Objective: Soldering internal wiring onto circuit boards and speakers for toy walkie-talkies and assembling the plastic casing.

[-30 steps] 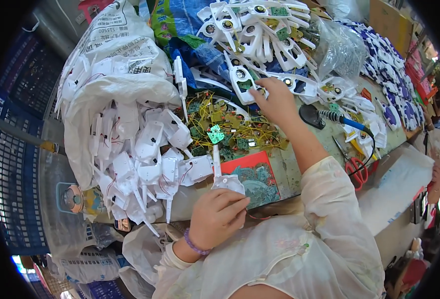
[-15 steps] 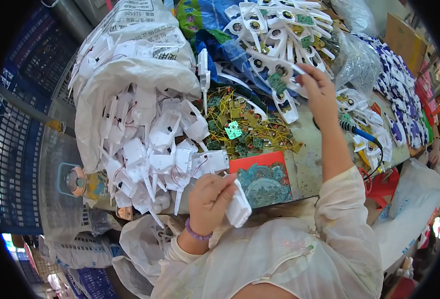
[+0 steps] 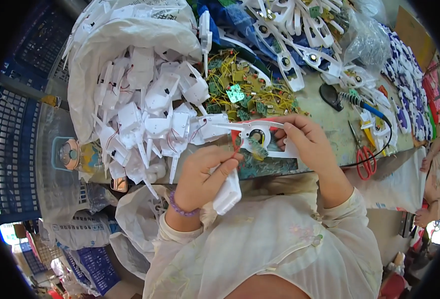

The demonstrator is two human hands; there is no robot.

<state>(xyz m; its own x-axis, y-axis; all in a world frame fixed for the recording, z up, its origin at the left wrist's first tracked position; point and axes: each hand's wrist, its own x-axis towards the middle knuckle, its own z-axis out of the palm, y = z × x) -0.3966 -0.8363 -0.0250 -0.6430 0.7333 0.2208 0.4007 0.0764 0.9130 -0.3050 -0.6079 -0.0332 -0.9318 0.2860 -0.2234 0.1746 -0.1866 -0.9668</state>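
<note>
My left hand [image 3: 200,177] is closed on a white plastic housing [image 3: 228,195], held tilted near the table's front edge. Thin red wires rise by its fingertips. Opposite it, my right hand [image 3: 307,142] grips the wide end of a white plastic shell [image 3: 256,135] with a long narrow handle pointing left. A round dark part sits in the shell, and a small circuit board [image 3: 256,149] hangs at its lower side, blurred. The two pieces are close together; whether they touch I cannot tell. A red and teal printed card [image 3: 252,169] lies mostly hidden beneath them.
White housings [image 3: 162,94] spill from a white sack [image 3: 145,35] at left. Circuit boards with yellow wires [image 3: 250,89] lie behind my hands. To the right are a blue-handled soldering iron [image 3: 372,109], red-handled scissors [image 3: 365,162] and purple-and-white pieces [image 3: 404,74].
My right hand has come down from the far pile with the white shell, toward my left hand. The left hand has shifted slightly left and up, keeping the housing. The view has tilted downward.
</note>
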